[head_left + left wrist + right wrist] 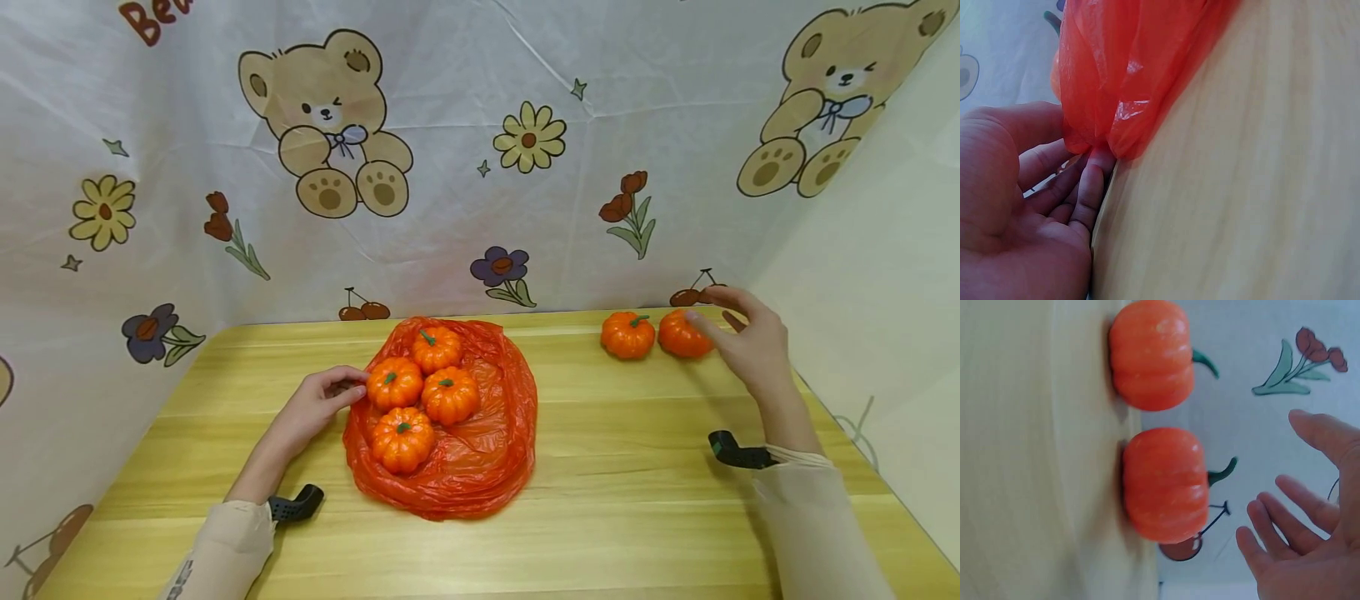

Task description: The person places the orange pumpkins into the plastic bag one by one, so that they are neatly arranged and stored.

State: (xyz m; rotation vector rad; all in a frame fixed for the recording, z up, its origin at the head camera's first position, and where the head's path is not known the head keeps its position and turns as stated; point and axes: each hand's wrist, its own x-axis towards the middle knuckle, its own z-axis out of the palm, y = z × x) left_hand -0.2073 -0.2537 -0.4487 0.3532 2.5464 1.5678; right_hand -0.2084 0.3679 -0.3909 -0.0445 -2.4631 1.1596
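Observation:
A red plastic bag (pixel 483 454) lies spread open on the table, with several small orange pumpkins (pixel 402 439) inside its rolled rim. At the bag's left edge, my left hand (pixel 313 407) pinches the thin plastic; in the left wrist view the fingertips are partly hidden by the bag (pixel 1129 81). Two more pumpkins with green stems stand at the back right: a left one (pixel 627 336) and a right one (pixel 684 335). My right hand (pixel 753 346) hovers by the right pumpkin (pixel 1166 485), fingers spread and apart from it in the right wrist view.
The light wooden table (pixel 600 500) meets a white cloth (pixel 442 167) printed with bears and flowers along its back edge. A pale wall (pixel 885 292) borders the right side. Black wrist devices (pixel 738 452) sit on both forearms.

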